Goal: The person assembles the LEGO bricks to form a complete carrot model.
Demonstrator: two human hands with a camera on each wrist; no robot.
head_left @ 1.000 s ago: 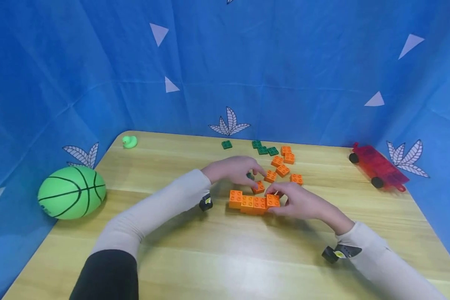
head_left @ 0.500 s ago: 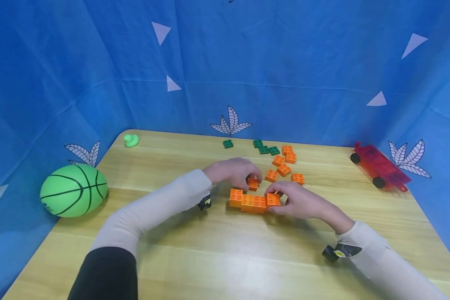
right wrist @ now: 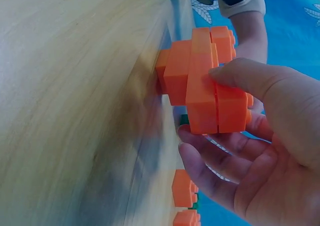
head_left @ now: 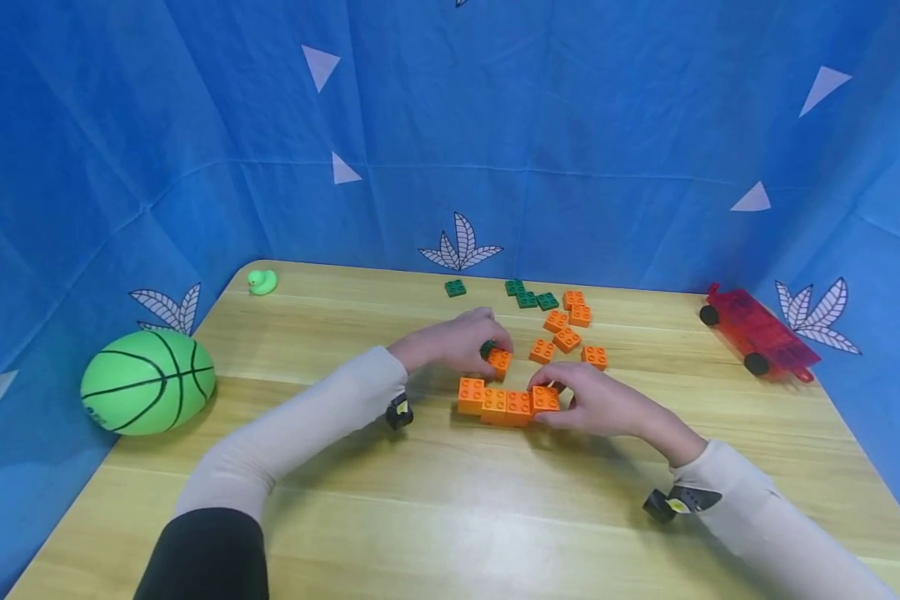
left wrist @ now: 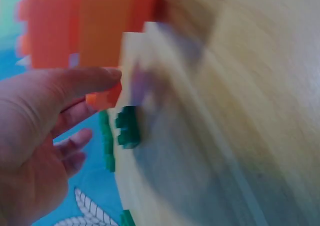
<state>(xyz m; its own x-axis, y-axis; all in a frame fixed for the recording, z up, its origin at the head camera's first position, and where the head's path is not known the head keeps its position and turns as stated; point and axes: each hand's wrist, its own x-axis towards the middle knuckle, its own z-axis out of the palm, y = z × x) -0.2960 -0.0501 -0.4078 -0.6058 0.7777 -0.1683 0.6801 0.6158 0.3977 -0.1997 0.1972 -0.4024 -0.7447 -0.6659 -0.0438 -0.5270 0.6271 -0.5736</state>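
Note:
In the head view my left hand (head_left: pixel 467 342) pinches a loose orange toy brick (head_left: pixel 500 362), just behind the joined orange bricks. Thumb and fingers are on that brick (left wrist: pixel 106 96) in the left wrist view. A green brick (head_left: pixel 487 348) peeks out beside the same fingers. My right hand (head_left: pixel 591 400) grips the right end of the stepped orange brick build (head_left: pixel 506 407), thumb on the near side and fingers behind. Seen from the right wrist, the build (right wrist: pixel 202 85) is stacked in layers, and my thumb (right wrist: pixel 240 74) presses on it.
Several loose orange bricks (head_left: pixel 567 340) lie behind my right hand, with several green bricks (head_left: pixel 527 299) farther back. A green ball (head_left: pixel 148 383) sits at the left edge, a green toy duck (head_left: pixel 262 282) at the back left corner. A red toy car (head_left: pixel 757 333) stands far right.
My left hand has closed its fingers on the loose orange brick and drawn it slightly left, tilting it. My right hand keeps its grip on the build and stays in place.

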